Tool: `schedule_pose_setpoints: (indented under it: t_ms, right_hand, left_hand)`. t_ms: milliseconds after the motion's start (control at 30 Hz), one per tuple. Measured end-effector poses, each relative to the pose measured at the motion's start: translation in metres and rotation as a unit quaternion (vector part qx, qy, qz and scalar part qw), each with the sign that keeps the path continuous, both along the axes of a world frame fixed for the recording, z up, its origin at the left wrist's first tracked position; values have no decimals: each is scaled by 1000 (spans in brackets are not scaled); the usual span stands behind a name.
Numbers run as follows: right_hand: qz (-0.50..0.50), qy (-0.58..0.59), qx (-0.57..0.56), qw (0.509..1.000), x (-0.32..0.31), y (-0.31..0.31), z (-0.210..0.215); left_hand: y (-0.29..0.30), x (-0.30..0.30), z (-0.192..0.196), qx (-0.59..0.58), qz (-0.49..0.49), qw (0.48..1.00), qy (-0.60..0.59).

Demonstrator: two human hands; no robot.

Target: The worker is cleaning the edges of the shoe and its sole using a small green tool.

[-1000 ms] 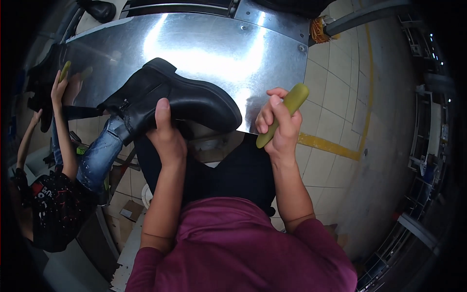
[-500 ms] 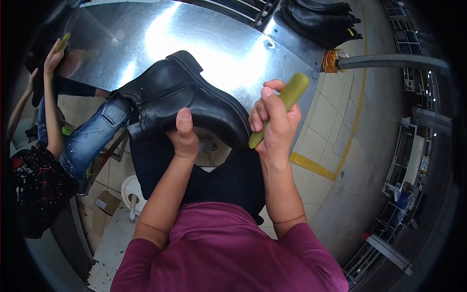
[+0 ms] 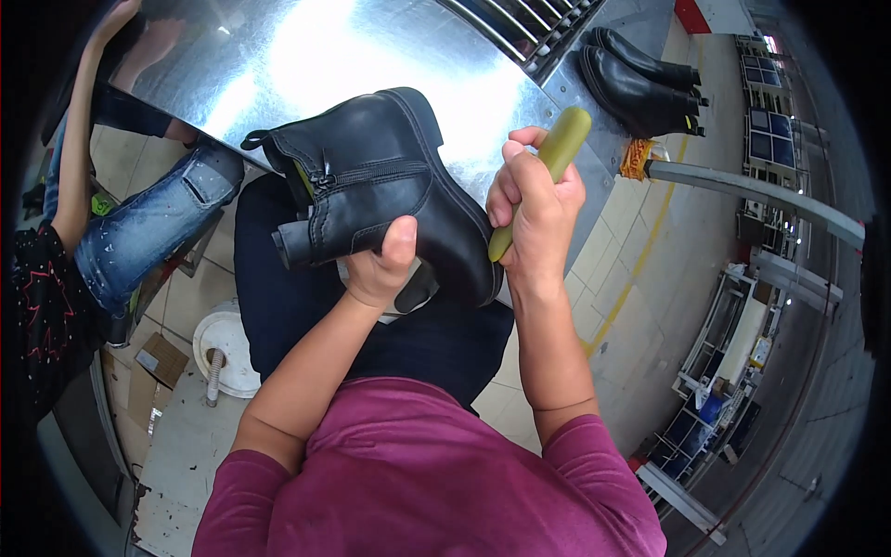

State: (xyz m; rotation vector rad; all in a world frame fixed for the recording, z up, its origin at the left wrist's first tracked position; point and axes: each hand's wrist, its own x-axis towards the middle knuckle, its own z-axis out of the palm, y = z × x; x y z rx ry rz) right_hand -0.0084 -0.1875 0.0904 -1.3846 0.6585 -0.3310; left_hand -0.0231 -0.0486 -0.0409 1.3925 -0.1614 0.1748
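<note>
A black leather ankle boot with a side zipper lies on its side above my lap, toe to the right, sole edge facing away from me. My left hand grips it at the arch, thumb up on the near side, the other fingers hidden beneath. In my right hand is an olive-green rounded stick, held in closed fingers. Its thick end sticks out above the fist. The narrow lower end is at the toe's sole edge, seemingly touching it.
Beyond the boot is a shiny metal table, with a slatted metal rack behind. Black boots stand at far right, near a grey bar. On the left sits a co-worker in jeans. A white round lid is lower left.
The view has shifted. The boot now shows more of its zipper side and opening, and sits further right with my left hand. The stick stays at the toe edge, held in my right hand.
</note>
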Motion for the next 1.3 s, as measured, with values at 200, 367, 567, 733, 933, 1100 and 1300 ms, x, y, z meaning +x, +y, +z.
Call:
schedule_pose_setpoints:
  t_ms: [200, 367, 567, 733, 933, 1100, 1300]
  right_hand:
    - [23, 8, -31, 999, 31, 3, -8]
    - [132, -4, -14, 991, 55, 14, -13]
    - [172, -96, -24, 980, 71, 24, -23]
    - [177, -148, -47, 972, 97, 40, -26]
    - [81, -215, 83, 970, 107, 27, -31]
    - [-19, -194, 93, 976, 75, -23, -61]
    - [-50, -180, 22, 982, 39, -68, -101]
  left_hand:
    - [-2, 3, -3, -20, -4, 1000, 13]
    - [4, 4, 5, -8, -3, 999, 31]
    - [10, 3, 11, -41, -30, 998, 35]
    - [23, -1, 1, 18, -14, 999, 38]
    - [18, -2, -7, -110, -39, 989, 89]
    - [20, -2, -17, -197, -44, 972, 121]
    - [12, 0, -12, -246, -61, 956, 147]
